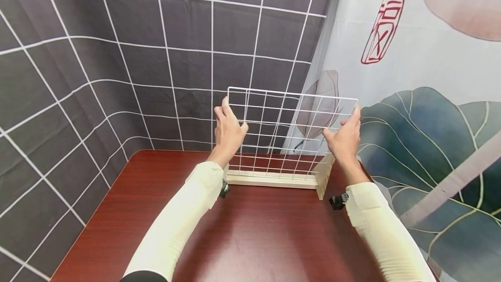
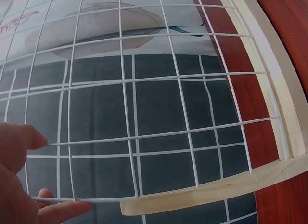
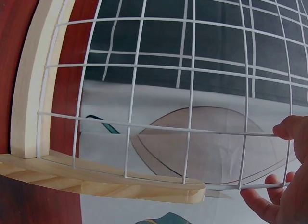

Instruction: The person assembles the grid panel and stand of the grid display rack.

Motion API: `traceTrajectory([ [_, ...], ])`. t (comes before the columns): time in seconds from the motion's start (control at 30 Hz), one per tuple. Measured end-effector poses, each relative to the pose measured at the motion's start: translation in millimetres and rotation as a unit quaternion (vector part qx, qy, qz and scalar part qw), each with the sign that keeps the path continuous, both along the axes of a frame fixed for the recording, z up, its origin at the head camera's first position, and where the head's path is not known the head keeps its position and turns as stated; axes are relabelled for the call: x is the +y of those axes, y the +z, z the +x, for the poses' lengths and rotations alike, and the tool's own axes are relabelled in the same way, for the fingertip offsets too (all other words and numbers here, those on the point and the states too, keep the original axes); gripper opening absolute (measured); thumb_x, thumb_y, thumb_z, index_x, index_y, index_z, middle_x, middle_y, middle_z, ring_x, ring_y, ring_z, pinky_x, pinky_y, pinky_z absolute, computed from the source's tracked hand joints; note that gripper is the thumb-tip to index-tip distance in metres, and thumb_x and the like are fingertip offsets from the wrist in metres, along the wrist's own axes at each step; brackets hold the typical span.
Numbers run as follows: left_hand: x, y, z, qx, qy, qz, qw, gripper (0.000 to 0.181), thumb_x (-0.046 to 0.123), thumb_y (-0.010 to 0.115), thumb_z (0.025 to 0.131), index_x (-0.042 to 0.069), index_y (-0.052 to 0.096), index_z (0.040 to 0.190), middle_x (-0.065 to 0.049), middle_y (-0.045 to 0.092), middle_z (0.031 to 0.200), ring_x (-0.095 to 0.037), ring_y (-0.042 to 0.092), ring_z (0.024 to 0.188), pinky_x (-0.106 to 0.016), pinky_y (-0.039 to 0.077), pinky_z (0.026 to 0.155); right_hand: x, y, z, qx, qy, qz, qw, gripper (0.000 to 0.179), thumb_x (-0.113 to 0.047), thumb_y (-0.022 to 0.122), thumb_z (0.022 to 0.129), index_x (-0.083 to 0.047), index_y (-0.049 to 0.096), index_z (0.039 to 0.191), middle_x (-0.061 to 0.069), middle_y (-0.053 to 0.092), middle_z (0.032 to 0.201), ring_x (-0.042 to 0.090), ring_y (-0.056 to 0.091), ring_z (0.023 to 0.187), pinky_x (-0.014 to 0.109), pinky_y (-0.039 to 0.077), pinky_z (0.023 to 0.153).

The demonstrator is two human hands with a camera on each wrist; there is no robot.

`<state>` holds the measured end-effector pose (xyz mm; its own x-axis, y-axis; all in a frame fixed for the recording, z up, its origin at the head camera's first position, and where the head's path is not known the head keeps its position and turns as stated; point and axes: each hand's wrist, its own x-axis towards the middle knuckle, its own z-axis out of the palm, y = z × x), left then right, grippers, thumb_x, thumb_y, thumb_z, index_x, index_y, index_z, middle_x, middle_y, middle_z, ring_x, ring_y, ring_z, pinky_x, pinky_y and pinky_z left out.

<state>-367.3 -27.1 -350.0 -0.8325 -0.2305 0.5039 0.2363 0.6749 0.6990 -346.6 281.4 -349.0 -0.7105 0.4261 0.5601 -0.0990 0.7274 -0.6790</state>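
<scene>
A white wire grid panel (image 1: 293, 93) stands upright with its lower edge at a pale wooden frame (image 1: 272, 180) on the table. My left hand (image 1: 228, 132) grips the panel's left edge, above the wooden side piece. On the opposite edge, my right hand (image 1: 345, 137) holds the panel at about the same height. In the left wrist view, the left thumb (image 2: 34, 137) lies on a cross wire while fingers go round the outer wire. The right wrist view has the right thumb (image 3: 288, 127) on a wire too, and the panel's side wire runs along the wooden side piece (image 3: 110, 183).
The frame stands on a reddish-brown table (image 1: 250, 225) near its back edge. Behind it hangs a dark grey cloth (image 1: 188, 25) with white grid lines. A white curtain with leaf prints (image 1: 422, 151) hangs at the right. Black devices (image 1: 337, 201) sit at the wrists.
</scene>
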Motion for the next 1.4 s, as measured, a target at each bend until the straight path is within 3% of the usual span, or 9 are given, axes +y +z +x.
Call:
traceTrajectory([
  [0.17,0.4,-3.8,0.5,0.0,0.011,0.005,0.9999,0.095,0.017,0.079,0.08,0.017,0.021,0.156,-0.016,0.041,0.128,-0.037,0.061,0.085,-0.048,0.054,0.064,-1,-0.7,-0.8,0.007,-0.001,0.014,0.9999,0.107,-0.017,0.075,0.081,-0.023,0.007,0.164,0.021,0.051,0.118,0.042,0.051,0.096,0.057,0.042,0.082],
  [0.37,2.0,-4.9,1.0,-0.003,0.019,-0.002,0.9998,0.096,0.016,0.079,0.082,0.018,0.018,0.156,-0.016,0.041,0.13,-0.038,0.061,0.097,-0.048,0.056,0.066,-3,-3.8,-2.6,0.005,-0.014,0.017,0.9998,0.105,-0.021,0.073,0.083,-0.024,0.005,0.164,0.019,0.052,0.115,0.038,0.055,0.095,0.054,0.041,0.08],
  [0.83,6.2,-14.4,0.1,-0.002,0.044,-0.03,0.9986,0.097,0.022,0.08,0.084,0.017,0.017,0.157,-0.016,0.043,0.13,-0.038,0.06,0.106,-0.05,0.058,0.07,-1,-19.2,-6.1,0.001,-0.013,-0.002,0.9999,0.098,-0.022,0.069,0.086,-0.025,0.01,0.163,0.017,0.052,0.112,0.038,0.064,0.094,0.057,0.04,0.083],
  [1.17,-2.3,-11.9,-4.9,0.002,0.011,-0.043,0.999,0.101,0.026,0.08,0.085,0.017,0.013,0.16,-0.016,0.042,0.133,-0.038,0.057,0.108,-0.05,0.057,0.071,3,-14.9,-5.7,-0.006,0.012,0.0,0.9999,0.099,-0.021,0.072,0.088,-0.022,0.007,0.163,0.019,0.052,0.114,0.038,0.065,0.095,0.055,0.045,0.086],
  [1.4,-8.1,-10.7,-1.1,-0.013,0.002,-0.054,0.9984,0.106,0.029,0.081,0.086,0.014,0.009,0.162,-0.017,0.039,0.138,-0.037,0.056,0.114,-0.05,0.057,0.073,5,-13.8,-1.8,-0.01,0.04,0.009,0.9991,0.102,-0.023,0.075,0.088,-0.02,0.007,0.163,0.023,0.055,0.114,0.042,0.067,0.097,0.055,0.049,0.088],
])
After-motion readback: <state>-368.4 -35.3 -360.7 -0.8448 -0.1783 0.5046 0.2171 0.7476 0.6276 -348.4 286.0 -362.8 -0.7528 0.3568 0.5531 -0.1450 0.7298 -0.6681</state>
